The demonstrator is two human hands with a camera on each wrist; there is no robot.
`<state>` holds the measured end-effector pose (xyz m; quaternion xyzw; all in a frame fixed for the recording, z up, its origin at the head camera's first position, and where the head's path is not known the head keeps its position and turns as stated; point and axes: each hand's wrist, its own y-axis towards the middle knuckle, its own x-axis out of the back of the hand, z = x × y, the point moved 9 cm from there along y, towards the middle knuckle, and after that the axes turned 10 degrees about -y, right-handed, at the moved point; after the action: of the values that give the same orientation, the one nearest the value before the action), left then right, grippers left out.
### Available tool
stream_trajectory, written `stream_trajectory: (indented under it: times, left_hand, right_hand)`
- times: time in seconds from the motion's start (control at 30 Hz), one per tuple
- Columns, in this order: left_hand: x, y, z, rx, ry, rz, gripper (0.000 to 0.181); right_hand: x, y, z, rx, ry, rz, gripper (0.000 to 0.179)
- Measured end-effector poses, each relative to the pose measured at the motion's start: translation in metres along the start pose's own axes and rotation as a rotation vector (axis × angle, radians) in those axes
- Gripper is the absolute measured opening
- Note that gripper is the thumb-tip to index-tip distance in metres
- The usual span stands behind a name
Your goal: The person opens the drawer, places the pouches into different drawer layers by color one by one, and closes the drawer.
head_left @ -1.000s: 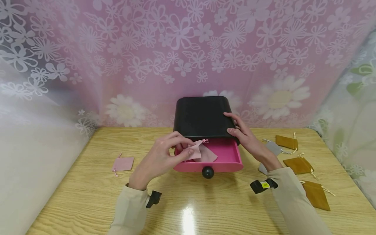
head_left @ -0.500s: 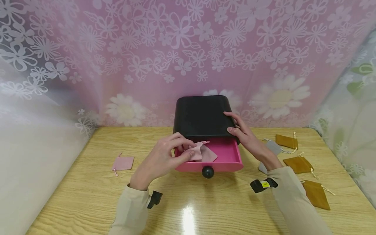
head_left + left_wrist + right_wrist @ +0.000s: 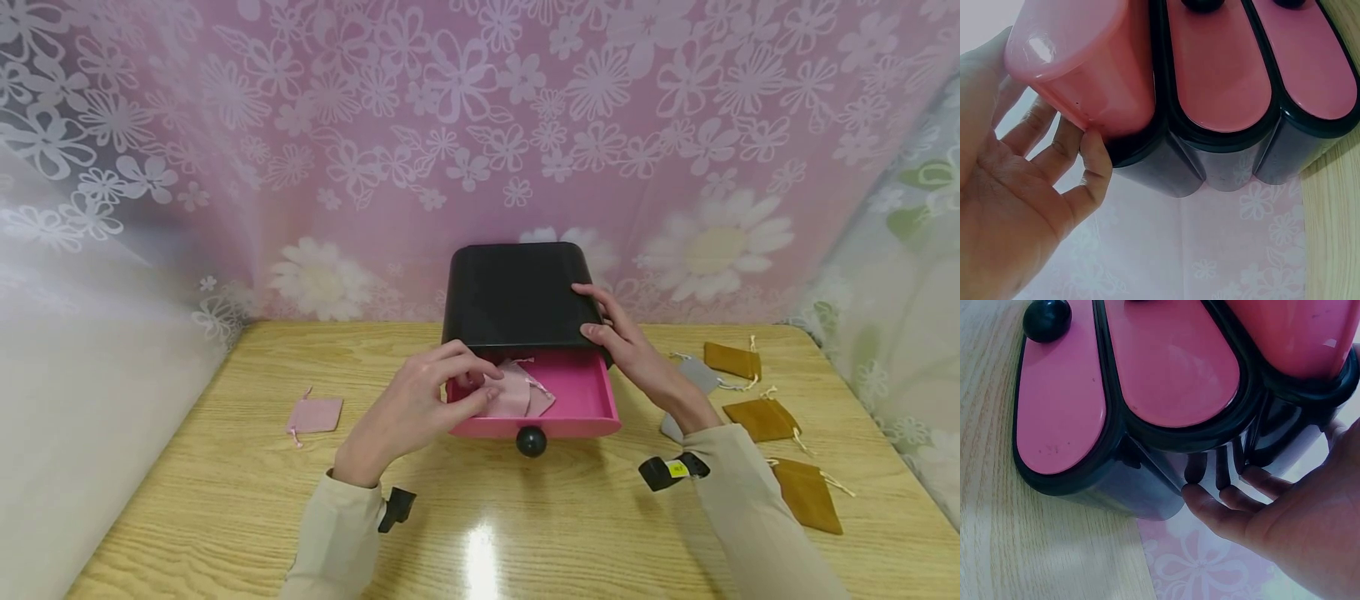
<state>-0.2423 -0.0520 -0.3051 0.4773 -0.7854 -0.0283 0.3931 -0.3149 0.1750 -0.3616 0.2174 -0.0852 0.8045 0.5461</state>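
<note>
- So the left hand point(image 3: 416, 400) is over the left end of the pink drawer point(image 3: 581, 390), thumb and index loosely bent with a gap between the tips. Doesn't look like it's gripping anything.
- Left wrist view has its little finger right against the drawer's outer edge.
- Two pink bags point(image 3: 510, 400) sit in that drawer, overlapping, left of its middle and right by the fingertips.
- Right hand point(image 3: 633, 350) is spread on the black cabinet point(image 3: 517, 296), thumb and index on top, other fingers fairly straight against the side. Resting on it, not wrapped round.
- Top drawer sticks out, round black knob point(image 3: 531, 442) in front; the two lower drawers point(image 3: 1222, 69) are flush.
- Another pink bag point(image 3: 315, 416) lies on the table point(image 3: 225, 517), off left.
- Right side: three brown bags point(image 3: 761, 419), plus grey ones point(image 3: 699, 375) partly behind the right arm.
</note>
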Motion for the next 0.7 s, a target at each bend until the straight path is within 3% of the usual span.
stream_trajectory:
  times: [0.43, 0.7]
  left_hand:
    - [0.0010, -0.0001, 0.0017, 0.028, 0.013, 0.007, 0.014]
    - [0.0061, -0.0011, 0.0003, 0.000, -0.011, -0.021, 0.017]
  right_hand:
    - [-0.0005, -0.0005, 0.0003, 0.008, 0.007, 0.000, 0.057]
    - [0.0002, 0.0002, -0.0006, 0.009, 0.008, -0.003, 0.057]
